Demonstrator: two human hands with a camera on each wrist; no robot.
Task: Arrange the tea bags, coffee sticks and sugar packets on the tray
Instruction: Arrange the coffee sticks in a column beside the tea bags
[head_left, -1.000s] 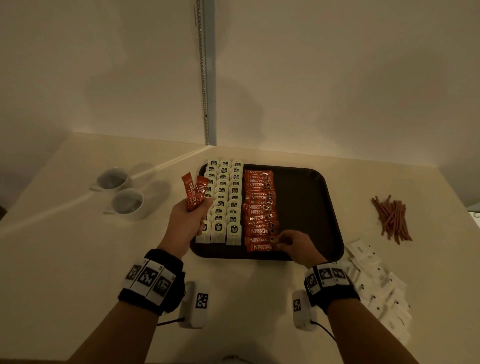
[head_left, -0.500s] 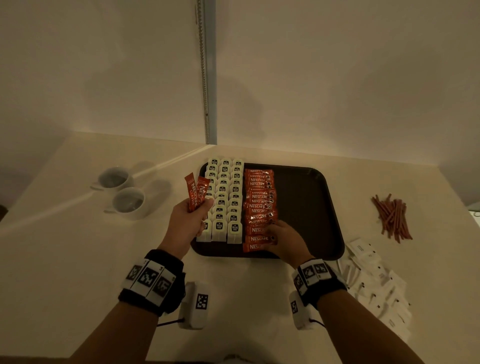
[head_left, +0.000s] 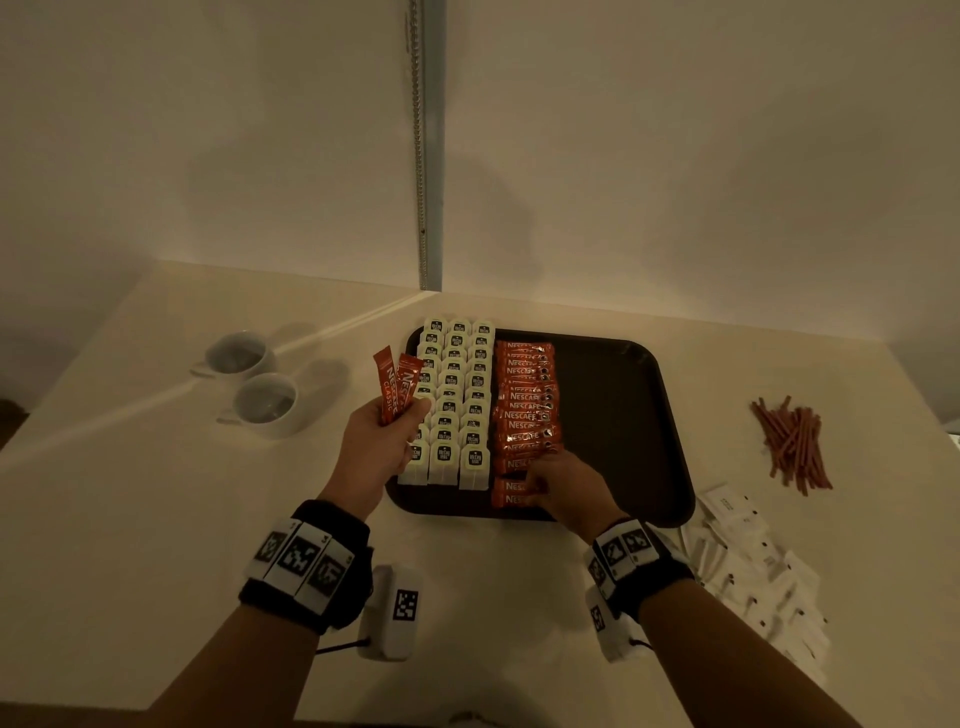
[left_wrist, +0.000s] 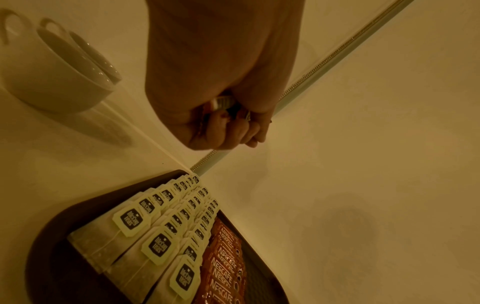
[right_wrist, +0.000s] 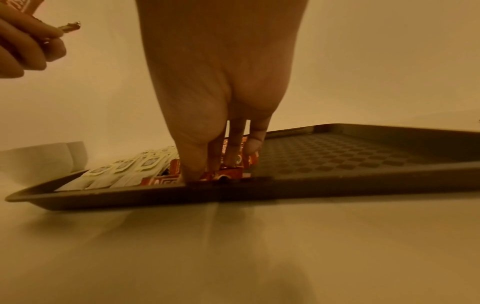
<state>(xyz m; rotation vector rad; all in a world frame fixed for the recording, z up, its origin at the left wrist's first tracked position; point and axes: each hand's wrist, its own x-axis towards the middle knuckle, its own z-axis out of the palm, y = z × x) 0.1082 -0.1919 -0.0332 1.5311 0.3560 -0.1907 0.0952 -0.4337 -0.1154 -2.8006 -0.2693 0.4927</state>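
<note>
- The left hand is up above the table, just left of the dark tray.
- Its fingers are curled tight and pinch two red coffee sticks. The sticks point up and fan apart a little.
- From the left wrist view, only the shiny bottom ends of those two sticks peek out of the fist.
- The right hand is down on the near part of the tray.
- Its fingers are straight and a bit spread. The tips press on the row of coffee sticks that lie flat on the tray, at the near end of the row.
- The hand covers some of those near sticks, so I cannot tell how they lie under it.
- The tea bags sit in three neat lines on the left part of the tray, right next to the coffee row.
- The right part of the tray is bare and bumpy.
- The sugar packets are white and lie in a loose pile on the table, off the tray, near its right front corner. The edge of the head view cuts off part of the pile.
- A bunch of thin brown sticks lies farther right on the table. It is too dim to tell what they are.
- Two white cups stand on the table to the left, well away from the tray.
- The room is dim and yellow, so small print is hard to read.
</note>
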